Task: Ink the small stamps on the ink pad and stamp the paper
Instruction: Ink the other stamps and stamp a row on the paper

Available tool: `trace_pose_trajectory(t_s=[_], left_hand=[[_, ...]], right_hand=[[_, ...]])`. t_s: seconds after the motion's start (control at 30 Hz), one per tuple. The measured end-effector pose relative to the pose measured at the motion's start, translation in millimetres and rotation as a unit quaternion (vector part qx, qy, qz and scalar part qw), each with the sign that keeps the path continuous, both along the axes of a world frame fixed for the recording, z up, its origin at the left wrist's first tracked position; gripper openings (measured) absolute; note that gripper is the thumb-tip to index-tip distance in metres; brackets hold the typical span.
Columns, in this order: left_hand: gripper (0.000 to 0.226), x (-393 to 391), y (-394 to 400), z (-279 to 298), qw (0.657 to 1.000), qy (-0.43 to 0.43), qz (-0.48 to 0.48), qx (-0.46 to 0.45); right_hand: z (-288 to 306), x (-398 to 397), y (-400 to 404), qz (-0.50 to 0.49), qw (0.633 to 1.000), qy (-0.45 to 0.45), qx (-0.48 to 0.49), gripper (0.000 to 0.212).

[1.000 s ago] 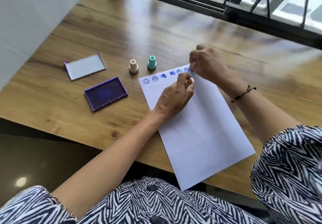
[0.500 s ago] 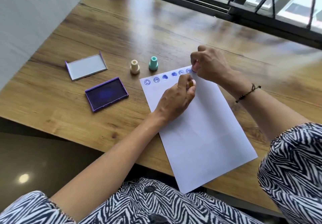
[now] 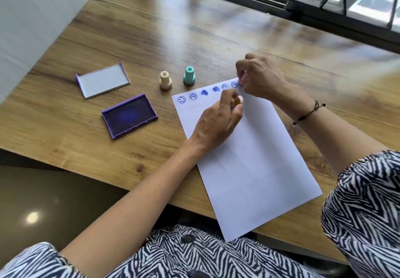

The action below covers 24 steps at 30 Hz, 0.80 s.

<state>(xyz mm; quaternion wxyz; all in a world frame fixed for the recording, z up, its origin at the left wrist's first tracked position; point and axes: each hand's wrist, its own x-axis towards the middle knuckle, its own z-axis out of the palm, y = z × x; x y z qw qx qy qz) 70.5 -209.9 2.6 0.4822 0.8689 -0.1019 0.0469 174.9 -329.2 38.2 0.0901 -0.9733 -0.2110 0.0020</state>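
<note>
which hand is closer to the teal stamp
Left. The left hand is on the paper, below and right of the teal stamp. The right hand is farther right, at the paper's top corner.

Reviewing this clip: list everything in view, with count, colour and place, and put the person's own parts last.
table: 1, wood brown, under everything
paper: 1, white, near right, six blue prints along its far edge
ink pad: 1, purple, open, left of paper
lid: 1, purple-edged, beyond ink pad
cream stamp: 1, upright beyond paper
teal stamp: 1, right of cream stamp
left hand: holds a small yellowish stamp
right hand: closed at paper's far corner on a pinkish thing, barely visible
</note>
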Motion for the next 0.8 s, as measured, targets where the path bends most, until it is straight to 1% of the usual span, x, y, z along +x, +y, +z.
trace_pose_trajectory(t_s=[0.17, 0.23, 0.3, 0.37, 0.43, 0.5, 0.7, 0.8], left_hand=[[0.024, -1, -1, 3, 1.0, -0.004, -0.006, 0.008], [0.024, -2, -1, 3, 1.0, -0.005, -0.005, 0.012], [0.024, -2, -1, 3, 1.0, -0.006, -0.007, 0.017], [0.024, -1, -1, 2, 1.0, -0.009, -0.005, 0.022], [0.023, 0, -2, 0, 1.0, -0.015, -0.003, 0.025], [0.023, 0, -2, -2, 0.999, -0.022, -0.004, 0.024], [0.022, 0, -2, -4, 0.999, -0.031, -0.007, 0.022], [0.023, 0, -2, -4, 0.999, -0.033, -0.003, 0.021]], right_hand=[[7, -2, 4, -0.016, 0.999, 0.037, -0.007, 0.018], [12, -3, 1, -0.028, 0.998, 0.057, 0.011, 0.019], [18, -8, -7, -0.066, 0.993, 0.054, 0.081, 0.023], [24, -14, -17, -0.105, 0.98, 0.037, 0.163, 0.024], [30, -22, -26, -0.126, 0.969, 0.035, 0.211, 0.02], [32, -29, -31, -0.14, 0.96, 0.04, 0.238, 0.016], [28, -37, -37, -0.145, 0.957, 0.04, 0.248, 0.01], [26, -36, -39, -0.142, 0.956, 0.045, 0.253, 0.011]])
